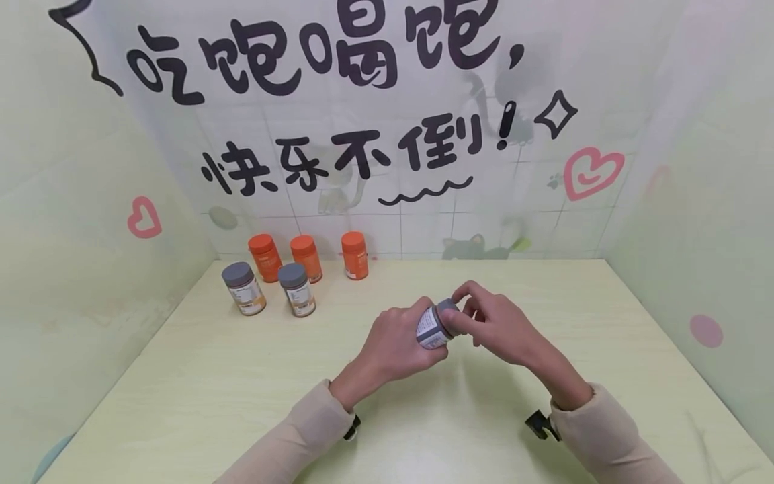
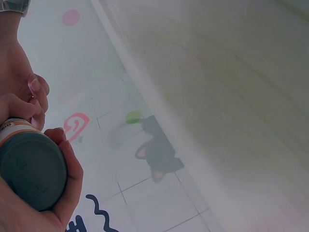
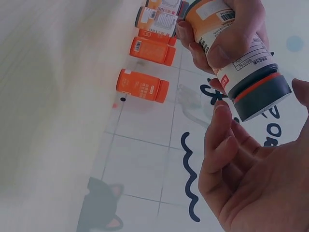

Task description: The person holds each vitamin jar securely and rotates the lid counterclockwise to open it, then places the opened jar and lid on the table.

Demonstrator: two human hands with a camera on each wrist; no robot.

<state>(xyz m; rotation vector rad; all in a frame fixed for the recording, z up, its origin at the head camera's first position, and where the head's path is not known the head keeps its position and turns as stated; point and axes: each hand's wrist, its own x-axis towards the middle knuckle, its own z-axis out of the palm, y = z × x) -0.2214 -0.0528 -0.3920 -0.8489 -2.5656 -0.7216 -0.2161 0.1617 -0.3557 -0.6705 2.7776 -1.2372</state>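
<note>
My left hand [image 1: 396, 339] grips a jar [image 1: 431, 331] with a grey lid and a white-and-orange label, held tilted above the table. In the right wrist view its lid [image 3: 263, 96] shows a red-orange band under the rim. My right hand [image 1: 498, 326] is at the lid, with bent fingers and thumb spread around it. From the right wrist, those fingers [image 3: 219, 154] appear loose and slightly off the lid. The jar's dark base [image 2: 34, 169] faces the left wrist camera, with left-hand fingers [image 2: 72, 174] curled round it.
Two grey-lidded jars, one outer [image 1: 244, 289] and one inner [image 1: 297, 290], stand at the table's back left. Behind and beside them are three orange jars, left [image 1: 265, 259], middle [image 1: 306, 259] and right [image 1: 355, 257]. Printed curtain walls [image 1: 423, 235] border the pale table [image 1: 211, 383].
</note>
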